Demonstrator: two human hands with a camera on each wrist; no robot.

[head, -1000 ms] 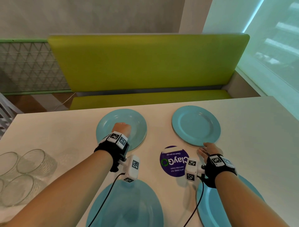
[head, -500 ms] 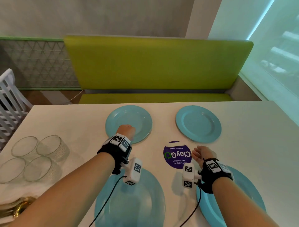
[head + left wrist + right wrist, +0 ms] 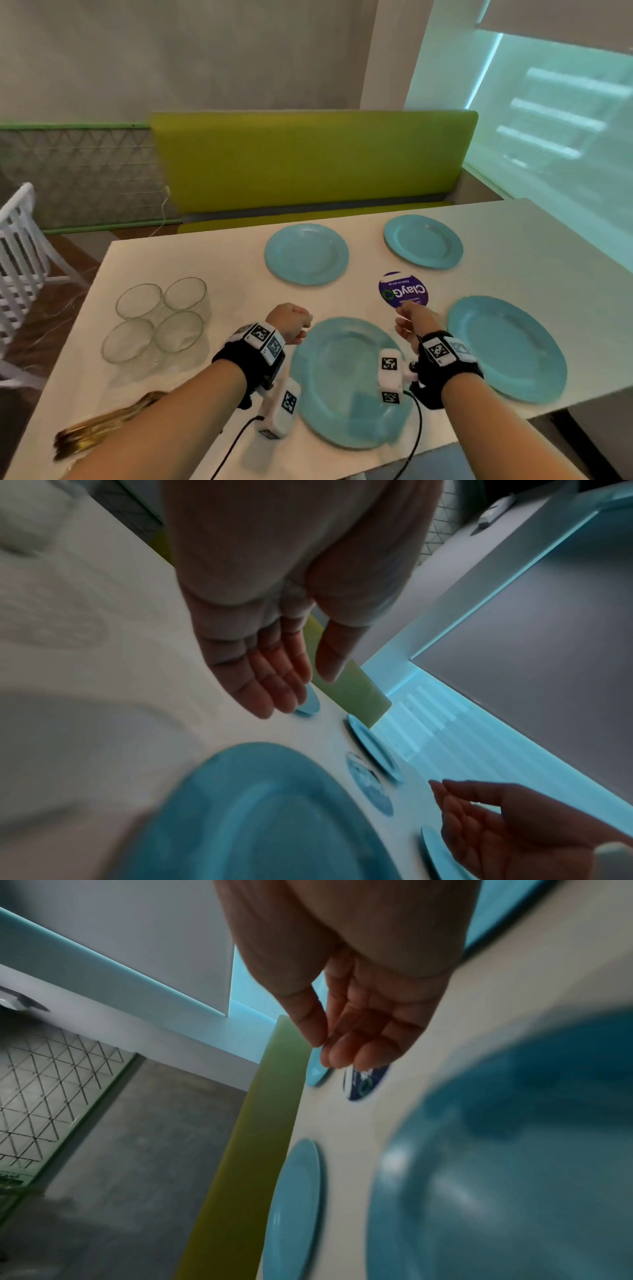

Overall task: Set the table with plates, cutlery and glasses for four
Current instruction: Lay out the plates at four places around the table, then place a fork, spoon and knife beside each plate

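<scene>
Withdrawn from the glossy round far plates (image 3: 306, 255), left hand (image 3: 289, 322) and right hand (image 3: 409, 320) are shown slack and empty by wrist views only.

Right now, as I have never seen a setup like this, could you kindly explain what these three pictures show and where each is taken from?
No machine here: a person works with bare hands and wears three cameras. The wide picture comes from the head camera, looking down at the white table. The other two come from cameras strapped to the wrists, looking along each palm to the fingers. On the table lie four blue plates: the far left plate, the far right plate, the near left plate and the near right plate. There are also a round purple sticker, four glasses grouped at the left, and gold cutlery at the near left edge. The left hand and the right hand hover with relaxed fingers; neither holds anything.
</scene>
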